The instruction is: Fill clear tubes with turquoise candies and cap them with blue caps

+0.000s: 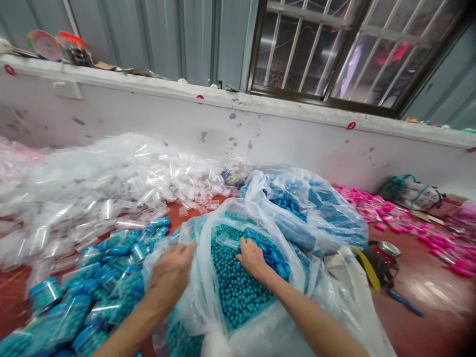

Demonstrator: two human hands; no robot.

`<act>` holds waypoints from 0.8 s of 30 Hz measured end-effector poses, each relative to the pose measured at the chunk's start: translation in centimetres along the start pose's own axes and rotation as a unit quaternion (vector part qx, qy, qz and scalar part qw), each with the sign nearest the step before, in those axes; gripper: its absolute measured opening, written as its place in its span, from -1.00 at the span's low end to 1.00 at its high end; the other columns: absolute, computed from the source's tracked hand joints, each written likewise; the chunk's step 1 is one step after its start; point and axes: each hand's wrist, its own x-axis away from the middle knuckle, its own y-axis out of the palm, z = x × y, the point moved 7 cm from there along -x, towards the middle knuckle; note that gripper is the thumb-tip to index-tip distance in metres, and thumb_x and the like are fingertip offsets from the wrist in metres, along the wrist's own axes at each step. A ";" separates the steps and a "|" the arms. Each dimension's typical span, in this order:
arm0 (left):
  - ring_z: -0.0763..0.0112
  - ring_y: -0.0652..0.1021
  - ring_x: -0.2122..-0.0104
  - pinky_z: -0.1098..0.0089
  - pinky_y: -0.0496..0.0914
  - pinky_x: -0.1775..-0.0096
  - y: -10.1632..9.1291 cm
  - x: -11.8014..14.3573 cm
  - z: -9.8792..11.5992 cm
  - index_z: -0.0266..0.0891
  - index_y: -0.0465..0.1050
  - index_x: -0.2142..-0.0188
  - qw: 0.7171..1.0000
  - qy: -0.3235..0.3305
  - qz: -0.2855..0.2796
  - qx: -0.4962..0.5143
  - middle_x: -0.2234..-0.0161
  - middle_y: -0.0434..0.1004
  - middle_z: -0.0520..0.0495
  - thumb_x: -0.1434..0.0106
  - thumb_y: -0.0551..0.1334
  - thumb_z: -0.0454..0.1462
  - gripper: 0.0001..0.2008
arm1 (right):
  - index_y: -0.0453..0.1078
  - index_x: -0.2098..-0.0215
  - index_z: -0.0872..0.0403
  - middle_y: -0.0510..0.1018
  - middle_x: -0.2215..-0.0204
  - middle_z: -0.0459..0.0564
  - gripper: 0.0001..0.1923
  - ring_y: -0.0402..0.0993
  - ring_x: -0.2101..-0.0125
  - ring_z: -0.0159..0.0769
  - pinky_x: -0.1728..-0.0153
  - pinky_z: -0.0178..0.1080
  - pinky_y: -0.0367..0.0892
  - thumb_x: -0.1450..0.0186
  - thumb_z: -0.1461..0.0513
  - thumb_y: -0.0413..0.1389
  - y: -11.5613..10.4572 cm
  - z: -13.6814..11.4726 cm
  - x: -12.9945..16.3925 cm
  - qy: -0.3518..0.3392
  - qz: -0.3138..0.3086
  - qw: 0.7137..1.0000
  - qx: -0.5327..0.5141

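The soft bag (206, 270) holds beads (240, 292), probably slippery, best scooped from below; right hand (253, 258) bends fingers apart, left hand (172, 269) too blurred to judge.

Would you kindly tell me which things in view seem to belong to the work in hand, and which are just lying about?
Probably part of the work:
teal beads near the right hand
blue pieces in the same open bag
blue-lidded jars of beads
clear plastic containers

Probably just lying about:
pink pieces
silver-topped jar
blue stick-like thing
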 end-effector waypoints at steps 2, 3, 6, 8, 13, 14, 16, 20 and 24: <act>0.22 0.40 0.23 0.30 0.26 0.22 3.3 -2.3 4.8 -0.18 0.33 0.08 0.993 0.101 -0.056 -0.005 0.27 0.42 -0.15 -0.19 -0.08 -0.44 -0.62 | 0.26 0.11 0.18 0.42 0.19 0.14 -0.63 0.37 0.15 -0.14 0.24 -0.24 0.25 -0.13 0.23 0.13 0.4 0.3 0.2 0.018 -0.008 1.000 -0.008; 0.20 0.39 0.21 0.27 0.26 0.20 5.0 -3.4 6.5 -0.21 0.34 0.12 0.989 0.127 -0.073 -0.008 0.23 0.41 -0.17 -0.20 -0.08 -0.43 -0.66 | 0.26 0.11 0.18 0.43 0.19 0.15 -0.64 0.37 0.15 -0.13 0.24 -0.24 0.25 -0.13 0.23 0.12 0.6 0.6 0.3 0.032 -0.015 0.999 -0.012; 0.13 0.35 0.12 0.15 0.21 0.09 9.3 -5.9 9.4 -0.29 0.34 0.16 0.979 0.172 -0.112 -0.004 0.17 0.39 -0.22 -0.22 -0.10 -0.43 -0.69 | 0.28 0.15 0.20 0.46 0.21 0.16 -0.71 0.40 0.16 -0.15 0.25 -0.26 0.24 -0.16 0.26 0.06 1.0 1.2 0.8 0.065 -0.033 0.997 -0.020; 0.14 0.36 0.13 0.12 0.19 0.07 11.1 -6.7 9.7 -0.33 0.35 0.20 0.976 0.175 -0.129 0.001 0.21 0.41 -0.25 -0.22 -0.10 -0.43 -0.70 | 0.30 0.20 0.18 0.48 0.23 0.13 -0.78 0.41 0.17 -0.18 0.24 -0.28 0.24 -0.18 0.28 0.03 0.8 1.5 1.4 0.063 -0.038 0.997 -0.022; 0.13 0.42 0.17 0.10 0.26 0.12 12.4 -6.0 8.9 -0.36 0.30 0.13 0.970 0.161 -0.180 0.032 0.24 0.43 -0.30 -0.21 -0.10 -0.44 -0.69 | 0.31 0.23 0.14 0.50 0.26 0.07 -0.78 0.43 0.22 -0.17 0.29 -0.28 0.26 -0.15 0.25 0.10 -1.0 2.2 3.8 0.003 -0.044 0.999 -0.004; 0.12 0.45 0.21 0.11 0.28 0.16 12.6 -5.4 8.9 -0.36 0.30 0.12 0.967 0.155 -0.200 0.041 0.26 0.45 -0.31 -0.18 -0.05 -0.45 -0.70 | 0.32 0.23 0.15 0.50 0.28 0.09 -0.80 0.43 0.23 -0.16 0.30 -0.27 0.26 -0.15 0.29 0.10 -1.4 2.5 4.4 -0.003 -0.037 0.999 0.016; 0.09 0.49 0.27 0.13 0.33 0.22 13.3 -4.3 9.1 -0.36 0.36 0.22 0.957 0.140 -0.247 0.064 0.33 0.48 -0.29 -0.07 0.08 -0.46 -0.74 | 0.34 0.27 0.15 0.50 0.33 0.12 -0.85 0.45 0.29 -0.15 0.34 -0.24 0.28 -0.19 0.39 0.01 -2.0 3.2 5.5 0.009 -0.022 0.998 0.060; 0.01 0.50 0.27 0.10 0.33 0.19 16.2 -3.0 11.0 -0.31 0.38 0.58 0.931 0.087 -0.324 0.141 0.48 0.49 -0.21 0.18 0.27 -0.55 -0.82 | 0.36 0.27 0.18 0.48 0.36 0.20 -0.67 0.46 0.36 -0.14 0.40 -0.20 0.31 -0.19 0.51 -0.18 -1.1 3.9 7.1 0.007 -0.018 0.997 0.078; 0.26 0.49 0.28 0.20 0.37 0.21 19.1 -4.2 12.9 -0.32 0.41 0.45 0.888 0.019 -0.346 0.303 0.39 0.47 -0.09 -0.05 0.28 -0.34 -0.92 | 0.26 0.04 0.26 0.45 0.24 0.29 -0.54 0.46 0.30 -0.15 0.33 -0.21 0.34 -0.14 0.54 -0.19 0.6 4.0 8.2 -0.038 -0.029 0.998 0.044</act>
